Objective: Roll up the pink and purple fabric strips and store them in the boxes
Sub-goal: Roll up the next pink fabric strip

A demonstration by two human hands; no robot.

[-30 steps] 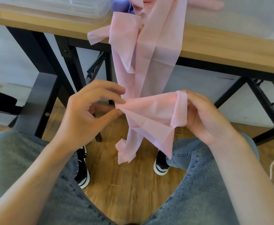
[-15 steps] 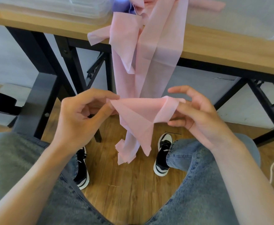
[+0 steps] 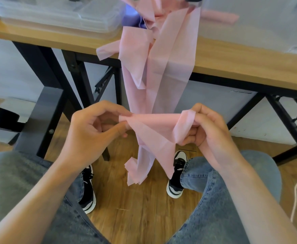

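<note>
- Now that the right hand [image 3: 212, 131] has closed again, its fingers curl around the right end of the pink fabric strip [image 3: 154, 127]; half a second ago those fingers were spread open with the fabric only draped over them, and a second ago they gripped it much as now.
- The left hand [image 3: 91, 131] pinches the strip's left end between thumb and forefinger, as it did in both earlier frames, though it sits a little higher than a second ago.
- Between the two hands the strip runs nearly level, with a loose folded flap hanging below; the span looks tauter and flatter than the slack triangle seen half a second earlier.
- This reads as a regrip to start or tighten a roll: no wound coil is visible yet, so the rolling appears to be at its beginning.
- The rest of the pink strips hang over the near edge of the tabletop [image 3: 240, 60] and trail toward the floor between the person's knees, unchanged.
- A bit of purple fabric [image 3: 131, 18] lies at the top of that pile on the tabletop, untouched.
- The clear plastic boxes [image 3: 59, 14] sit toward the far left of the tabletop, and a second clear box [image 3: 267, 23] at the far right holds a pink roll [image 3: 219, 15], as before.
</note>
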